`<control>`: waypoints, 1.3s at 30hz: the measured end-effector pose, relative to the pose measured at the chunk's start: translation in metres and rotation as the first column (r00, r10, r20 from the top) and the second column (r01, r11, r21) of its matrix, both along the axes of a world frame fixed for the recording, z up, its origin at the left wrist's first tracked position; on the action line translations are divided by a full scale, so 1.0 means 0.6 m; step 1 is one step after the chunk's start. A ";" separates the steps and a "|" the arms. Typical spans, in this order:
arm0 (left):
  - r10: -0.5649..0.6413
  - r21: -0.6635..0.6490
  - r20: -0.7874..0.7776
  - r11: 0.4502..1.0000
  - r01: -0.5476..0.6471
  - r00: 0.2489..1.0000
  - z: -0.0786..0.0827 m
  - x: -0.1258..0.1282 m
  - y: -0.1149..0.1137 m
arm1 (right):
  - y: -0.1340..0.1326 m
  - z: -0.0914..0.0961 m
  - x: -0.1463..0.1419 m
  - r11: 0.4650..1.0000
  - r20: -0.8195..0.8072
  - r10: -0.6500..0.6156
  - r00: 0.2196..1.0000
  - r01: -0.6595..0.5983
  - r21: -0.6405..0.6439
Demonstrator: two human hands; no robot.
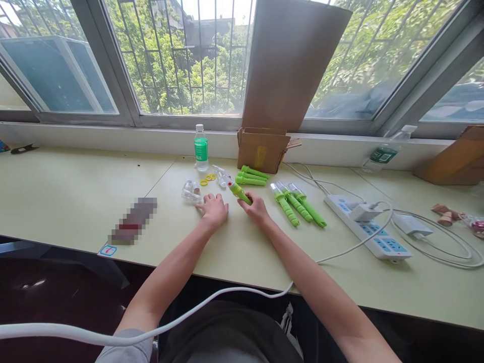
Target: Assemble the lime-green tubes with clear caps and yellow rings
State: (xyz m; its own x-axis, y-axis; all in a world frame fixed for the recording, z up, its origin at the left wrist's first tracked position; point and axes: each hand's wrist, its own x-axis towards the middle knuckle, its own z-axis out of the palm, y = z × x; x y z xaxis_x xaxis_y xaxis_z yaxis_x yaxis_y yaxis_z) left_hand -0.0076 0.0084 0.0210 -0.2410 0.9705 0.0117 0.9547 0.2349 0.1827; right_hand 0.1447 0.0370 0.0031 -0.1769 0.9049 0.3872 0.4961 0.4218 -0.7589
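My right hand grips a green ribbed plastic handle with a yellow band and a red spot near its far end. My left hand rests palm down on the table with its fingers apart, beside clear plastic caps. Ahead of the hands lie several yellow rings and more clear plastic pieces. Three green handles with clear tops lie to the right of my right hand. A stack of green handles without visible tops lies before the cardboard box.
A small cardboard box and a water bottle stand at the back. On the right are a white power strip and looping cables. A blurred flat object lies left. A white cable crosses in front of me.
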 end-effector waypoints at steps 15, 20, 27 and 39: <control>0.116 0.150 -0.140 0.984 -0.094 0.983 0.015 -0.059 0.020 | 0.001 -0.001 0.002 1.000 0.012 0.014 1.000 -0.013 -0.022; 0.199 0.090 -0.069 0.977 -0.192 0.978 0.016 -0.096 0.030 | 0.003 -0.003 0.004 0.999 0.001 0.029 1.000 -0.029 -0.037; 0.189 0.006 -0.011 0.982 -0.189 0.982 0.017 -0.099 0.031 | 0.003 -0.002 0.002 0.999 0.011 0.023 1.000 -0.022 -0.041; -0.077 0.202 0.139 0.978 0.047 0.987 0.015 -0.064 0.030 | -0.001 0.004 0.000 0.999 0.033 0.026 0.999 -0.024 -0.041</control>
State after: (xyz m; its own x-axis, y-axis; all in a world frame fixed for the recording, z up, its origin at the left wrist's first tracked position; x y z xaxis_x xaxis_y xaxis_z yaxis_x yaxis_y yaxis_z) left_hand -0.0462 0.0264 0.0300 -0.1938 0.9655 0.1738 0.9260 0.1215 0.3576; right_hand 0.1449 0.0366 0.0056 -0.2120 0.9147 0.3442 0.5111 0.4039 -0.7587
